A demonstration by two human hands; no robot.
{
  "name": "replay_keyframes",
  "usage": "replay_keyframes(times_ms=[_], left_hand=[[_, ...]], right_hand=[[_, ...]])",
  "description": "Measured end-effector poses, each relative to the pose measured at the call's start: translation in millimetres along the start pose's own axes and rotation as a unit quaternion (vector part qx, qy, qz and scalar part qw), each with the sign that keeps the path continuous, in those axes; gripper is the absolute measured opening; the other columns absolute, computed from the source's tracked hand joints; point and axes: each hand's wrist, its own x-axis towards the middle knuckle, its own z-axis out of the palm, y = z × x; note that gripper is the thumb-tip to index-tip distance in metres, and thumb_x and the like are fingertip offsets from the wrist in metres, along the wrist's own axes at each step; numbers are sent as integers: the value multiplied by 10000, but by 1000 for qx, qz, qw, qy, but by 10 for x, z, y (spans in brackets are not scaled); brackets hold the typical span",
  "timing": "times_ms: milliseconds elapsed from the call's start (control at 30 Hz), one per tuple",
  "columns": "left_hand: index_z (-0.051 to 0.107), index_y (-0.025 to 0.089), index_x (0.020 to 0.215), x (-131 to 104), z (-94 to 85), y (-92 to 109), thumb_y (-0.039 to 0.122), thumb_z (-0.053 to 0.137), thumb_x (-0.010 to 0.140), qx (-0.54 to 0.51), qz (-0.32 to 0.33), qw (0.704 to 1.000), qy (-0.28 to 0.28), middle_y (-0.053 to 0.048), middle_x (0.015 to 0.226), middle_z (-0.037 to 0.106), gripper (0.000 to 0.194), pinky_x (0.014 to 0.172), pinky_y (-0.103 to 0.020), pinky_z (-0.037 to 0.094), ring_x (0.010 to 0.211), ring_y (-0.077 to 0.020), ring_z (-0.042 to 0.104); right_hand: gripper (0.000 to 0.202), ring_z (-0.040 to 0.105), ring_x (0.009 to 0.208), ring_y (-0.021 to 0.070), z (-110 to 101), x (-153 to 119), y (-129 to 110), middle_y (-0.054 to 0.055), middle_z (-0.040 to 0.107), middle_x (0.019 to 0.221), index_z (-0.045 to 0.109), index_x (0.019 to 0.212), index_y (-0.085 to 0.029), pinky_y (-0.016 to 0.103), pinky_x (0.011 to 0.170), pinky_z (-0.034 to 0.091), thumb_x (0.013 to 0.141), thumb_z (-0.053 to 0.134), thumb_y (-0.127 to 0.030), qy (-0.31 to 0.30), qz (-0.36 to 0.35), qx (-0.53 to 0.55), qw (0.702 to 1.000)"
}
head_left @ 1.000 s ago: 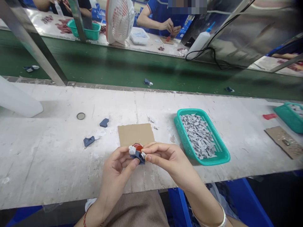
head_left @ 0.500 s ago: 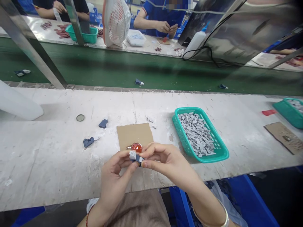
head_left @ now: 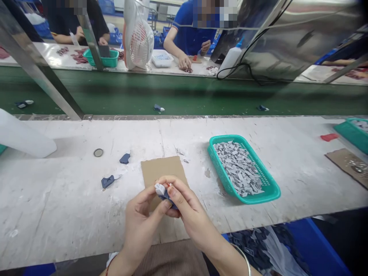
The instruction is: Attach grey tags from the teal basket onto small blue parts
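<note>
As the tabletop (head_left: 66,207) runs rightward, a navy piece with a pale tip (head_left: 108,181) lies near a second navy piece (head_left: 124,158); next, the left hand (head_left: 143,214) pinches the navy-and-white part (head_left: 163,193) between thumb and fingers, with cardboard (head_left: 161,166) just beyond, and the right hand (head_left: 188,209) is folded round that part's other side (its fingers partly hide the contact); a firm left pinch and even right thumb pressure should probably avoid skewing it; farther right stands the green basket (head_left: 272,194) of grey pieces (head_left: 238,166)
</note>
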Motion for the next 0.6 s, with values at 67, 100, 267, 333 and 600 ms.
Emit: replay_keyframes(times_ms=[67,100,267,333,600], left_hand=[[762,269,1065,12,21,4,283,749,820,-7,-13,1000,-21,-39,1100,768,246,942,-282,548,1077,-211,694],[751,262,1105,17,36,9,306,729,838,-13,-16,999,-35,-56,1138,756,272,957,-303,545,1106,-228,684],[702,227,1209,71,104,24,320,811,744,-6,-21,998,-51,-109,1219,716,486,925,-320,565,1157,-286,654],[714,214,1170,123,108,33,326,811,743,9,-44,999,-26,-103,1121,748,451,833,-293,593,1053,-266,699],[692,210,1164,700,-171,411,402,766,773,154,51,982,94,-38,955,743,442,705,-249,596,687,-135,676]], right_hand=[[222,601,950,128,23,13,13,0,647,1044,685,1070,-327,192,730,511,985,520,-448,43,-32,-32,998],[233,606,1005,142,28,19,26,2,657,1086,686,1093,-333,220,795,519,986,515,-451,66,-53,-51,995],[400,451,1347,185,-11,-4,56,-6,538,1424,542,1368,-390,357,1130,356,1024,378,-509,76,-76,-112,988],[487,454,1349,188,-75,-38,-2,10,499,1465,407,1475,-395,366,1096,397,1036,257,-543,27,-43,-128,990],[281,644,997,257,-1267,171,-585,76,713,1071,721,1064,-239,402,833,505,975,481,-354,182,-127,-470,854]])
